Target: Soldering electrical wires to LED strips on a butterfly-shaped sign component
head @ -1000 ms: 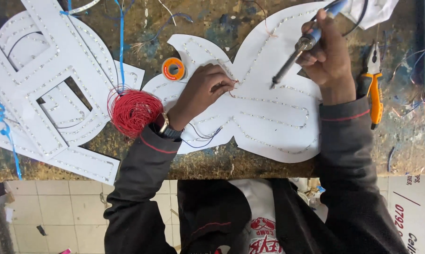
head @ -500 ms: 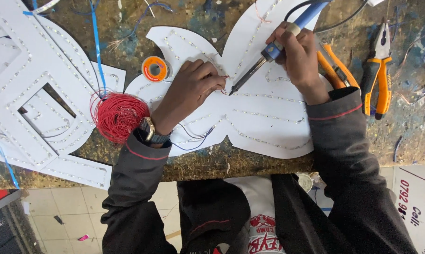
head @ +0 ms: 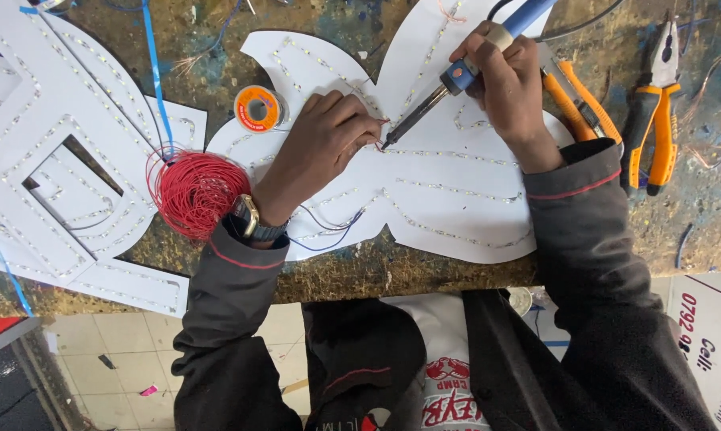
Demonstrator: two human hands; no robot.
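A white cut-out sign panel [head: 456, 207] with rows of small lights lies on the workbench. My left hand [head: 320, 148] rests on it, fingertips pinching a thin red wire at a light strip. My right hand [head: 504, 80] grips a blue-handled soldering iron [head: 456, 76], its tip lowered to the spot just beside my left fingertips. A bundle of red wire [head: 194, 191] sits by my left wrist, which wears a watch.
A small orange spool of solder [head: 259, 108] lies beyond my left hand. Orange-handled pliers [head: 654, 120] and another orange-handled tool [head: 584, 104] lie to the right. More white light-studded panels [head: 65, 160] cover the left. The bench edge [head: 376, 275] runs near my body.
The soldering iron's tip has come down from above the panel to the point at my left fingertips. My left hand stays on the panel.
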